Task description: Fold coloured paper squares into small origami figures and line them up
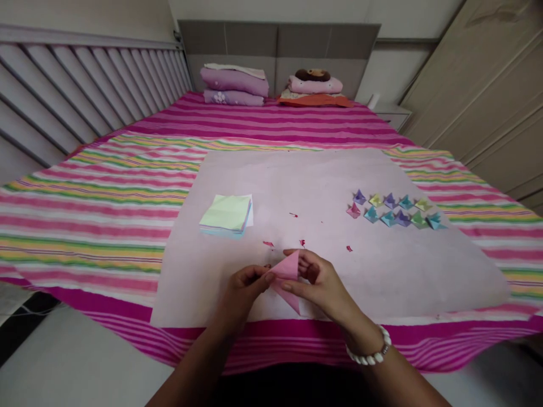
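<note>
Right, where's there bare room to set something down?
The pale sheet is largely bare along its far side, beyond the paper stack and folded shapes, and at near right, between those shapes and the near edge. The near-left corner, before the stack, looks free too. Crowded: the middle front, where the left hand and right hand hold pink paper near red scraps.

Pink folded paper (285,270), pale green top sheet (227,211), magenta-striped bedspread (297,121), white bracelet (368,358).

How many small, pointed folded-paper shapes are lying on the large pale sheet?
11, in two rows on the right. Far row, left to right: purple, yellow, purple, blue, yellow. Near row: pink, blue, blue, purple, green, blue. None appears hidden.
</note>
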{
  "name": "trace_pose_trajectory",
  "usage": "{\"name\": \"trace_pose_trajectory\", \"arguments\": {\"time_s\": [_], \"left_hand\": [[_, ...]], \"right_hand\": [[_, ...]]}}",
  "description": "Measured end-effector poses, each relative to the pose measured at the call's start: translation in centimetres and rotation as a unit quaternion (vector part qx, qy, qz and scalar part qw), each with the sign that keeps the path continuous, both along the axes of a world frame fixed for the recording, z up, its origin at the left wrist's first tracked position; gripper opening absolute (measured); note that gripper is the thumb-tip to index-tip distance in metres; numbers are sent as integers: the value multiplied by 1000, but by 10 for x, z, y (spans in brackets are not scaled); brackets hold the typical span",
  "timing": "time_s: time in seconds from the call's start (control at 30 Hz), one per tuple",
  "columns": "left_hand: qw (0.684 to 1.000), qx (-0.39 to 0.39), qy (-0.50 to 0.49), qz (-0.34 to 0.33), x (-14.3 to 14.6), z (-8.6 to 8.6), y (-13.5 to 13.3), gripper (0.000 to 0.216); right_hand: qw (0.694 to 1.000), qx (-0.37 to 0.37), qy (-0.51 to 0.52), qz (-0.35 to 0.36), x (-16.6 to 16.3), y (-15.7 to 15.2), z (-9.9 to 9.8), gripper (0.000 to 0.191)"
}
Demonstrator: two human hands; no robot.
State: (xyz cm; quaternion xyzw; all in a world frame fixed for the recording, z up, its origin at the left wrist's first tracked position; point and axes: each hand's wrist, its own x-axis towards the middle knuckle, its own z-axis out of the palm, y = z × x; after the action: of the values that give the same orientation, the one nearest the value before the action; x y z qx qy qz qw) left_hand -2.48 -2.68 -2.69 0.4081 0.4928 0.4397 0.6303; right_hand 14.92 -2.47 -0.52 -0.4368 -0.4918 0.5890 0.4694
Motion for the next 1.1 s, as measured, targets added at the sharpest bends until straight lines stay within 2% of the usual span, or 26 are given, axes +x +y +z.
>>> {"name": "trace_pose_trajectory", "arguments": {"time_s": [0.07, 0.1, 0.2, 0.33, 0.5, 0.67, 0.73, 0.87, 1.0, 1.1], "left_hand": [[1000, -17, -15, 9, 1, -2, -1, 29], [1000, -18, -14, 9, 0, -3, -1, 29], [1000, -1, 30, -9, -2, -4, 0, 29], [994, 41, 99, -13, -4, -7, 5, 33], [999, -2, 38, -18, -4, -16, 9, 39], [993, 21, 68, -96, -3, -7, 9, 28], [992, 25, 64, -105, -2, -2, 10, 28], [994, 28, 68, -78, -1, 2, 11, 32], [995, 34, 85, -43, -12, 0, 14, 27], [996, 40, 75, -31, -19, 3, 16, 21]], "right_hand": [[1000, -18, 6, -11, -5, -1, -5, 22], [999, -22, 8, -25, -7, -2, -7, 21], [998, -23, 18, -60, -10, -1, -11, 24], [997, -11, 17, -73, -12, 1, -12, 24], [996, -1, 15, -93, -14, 3, -16, 29], [997, 9, -8, -71, -12, 2, -16, 33], [998, 8, -14, -66, -12, 3, -14, 33], [997, 12, -11, -73, -6, 6, -10, 37], [995, 12, -14, -101, 7, 8, -6, 42], [995, 8, -24, -94, 11, 6, -5, 54]]}}
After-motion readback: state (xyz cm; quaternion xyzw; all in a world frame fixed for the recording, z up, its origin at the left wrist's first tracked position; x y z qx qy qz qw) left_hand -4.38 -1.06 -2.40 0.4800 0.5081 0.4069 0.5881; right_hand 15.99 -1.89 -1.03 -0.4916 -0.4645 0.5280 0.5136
